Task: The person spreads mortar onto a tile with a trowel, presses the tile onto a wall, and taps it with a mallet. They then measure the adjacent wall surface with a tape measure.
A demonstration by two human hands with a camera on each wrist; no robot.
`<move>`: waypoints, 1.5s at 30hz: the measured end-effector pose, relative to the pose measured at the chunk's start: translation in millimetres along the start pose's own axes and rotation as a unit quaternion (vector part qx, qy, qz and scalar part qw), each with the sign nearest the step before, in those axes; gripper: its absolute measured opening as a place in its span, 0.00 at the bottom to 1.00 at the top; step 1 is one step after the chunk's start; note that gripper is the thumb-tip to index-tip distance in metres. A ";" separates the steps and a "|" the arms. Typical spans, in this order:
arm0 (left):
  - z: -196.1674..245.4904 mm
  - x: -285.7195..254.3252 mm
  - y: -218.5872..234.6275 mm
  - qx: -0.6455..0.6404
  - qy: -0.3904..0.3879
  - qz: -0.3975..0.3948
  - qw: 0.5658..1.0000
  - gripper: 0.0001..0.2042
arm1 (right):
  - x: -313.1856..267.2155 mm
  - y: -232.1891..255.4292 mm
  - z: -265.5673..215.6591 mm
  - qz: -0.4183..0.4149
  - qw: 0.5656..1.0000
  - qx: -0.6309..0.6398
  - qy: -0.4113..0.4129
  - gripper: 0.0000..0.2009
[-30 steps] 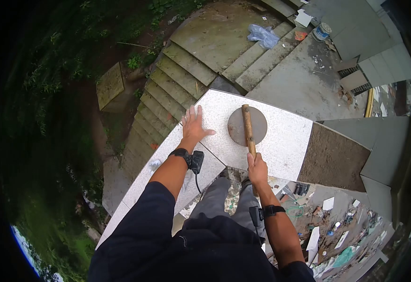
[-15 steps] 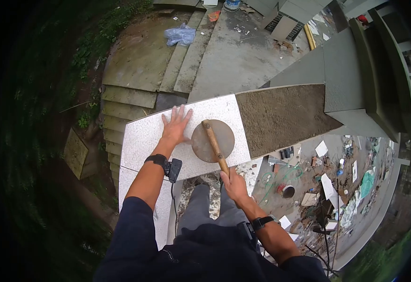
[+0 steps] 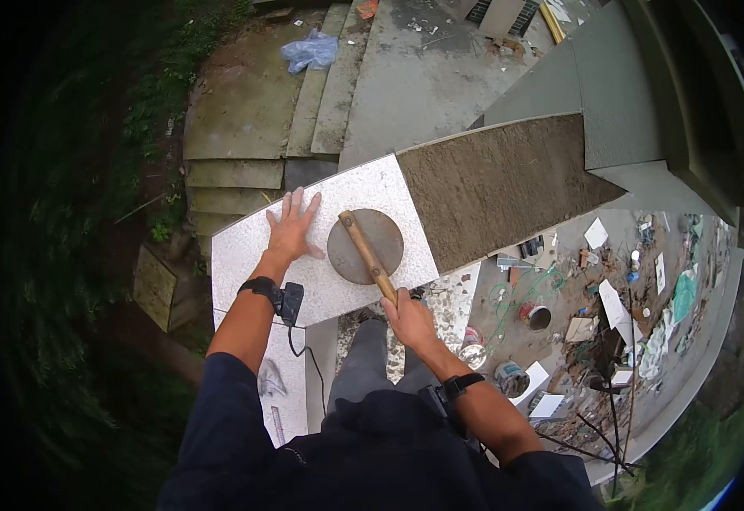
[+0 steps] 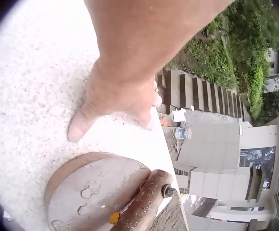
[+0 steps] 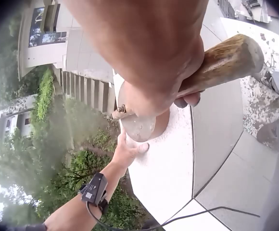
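A white speckled slab [image 3: 248,260] lies in front of the person. My left hand [image 3: 289,232] rests on it with fingers spread, the fingertips near its far edge. Just right of that hand is a tamper [image 3: 386,236], a round flat disc with a wooden handle across its top. My right hand [image 3: 410,322] grips the near end of the handle, whose butt [image 5: 247,53] sticks out behind the fist in the right wrist view. Seen from the left wrist, the disc [image 4: 91,197] has wet spots and sits close over the slab, near the thumb.
Brown mortar [image 3: 491,192] fills a strip beyond the slab's right edge. Concrete steps [image 3: 235,175] drop away at the left, near a blue plastic bag [image 3: 310,51]. Buckets [image 3: 511,377], offcuts and rubble lie on the ground at the right.
The head view has swung, bringing the slab leftward in view. Over the slab, the tamper has shifted toward the mortar side, and the left hand has moved from the left corner along the far edge.
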State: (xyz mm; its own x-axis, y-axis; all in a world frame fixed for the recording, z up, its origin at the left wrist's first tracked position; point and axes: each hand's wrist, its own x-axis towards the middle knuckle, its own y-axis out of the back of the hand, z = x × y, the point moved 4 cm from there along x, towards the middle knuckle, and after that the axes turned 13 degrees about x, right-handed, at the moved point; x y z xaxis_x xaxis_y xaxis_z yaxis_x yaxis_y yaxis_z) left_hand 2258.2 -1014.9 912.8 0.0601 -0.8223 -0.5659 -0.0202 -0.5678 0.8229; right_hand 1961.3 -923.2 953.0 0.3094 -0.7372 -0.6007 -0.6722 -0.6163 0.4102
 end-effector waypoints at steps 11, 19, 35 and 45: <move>25.0 -153.2 -105.8 -0.065 0.078 0.067 0.993 0.53 | 0.1 0.0 0.4 0.002 1.000 -0.004 -0.003 0.22; 14.8 -187.4 -156.0 -0.129 0.089 0.163 0.974 0.40 | -13.0 -11.8 -10.8 -0.006 1.000 -0.015 -0.002 0.24; -52.8 -215.4 -201.4 -0.210 0.341 0.161 0.902 0.59 | -5.5 -68.5 -39.7 -0.028 0.993 -0.039 0.112 0.21; -52.1 -225.2 -195.4 -0.249 0.350 0.163 0.888 0.60 | 19.2 -129.0 -85.7 -0.076 0.988 -0.063 0.118 0.24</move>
State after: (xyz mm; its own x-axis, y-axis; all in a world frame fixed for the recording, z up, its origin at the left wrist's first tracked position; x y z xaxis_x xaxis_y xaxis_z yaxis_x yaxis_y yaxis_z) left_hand 2300.7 -716.8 882.1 0.7417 -0.6158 -0.2658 0.2822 -0.0730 0.9566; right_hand 2111.5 -881.6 947.4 0.5593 -0.6682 -0.4906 -0.5219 -0.7436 0.4179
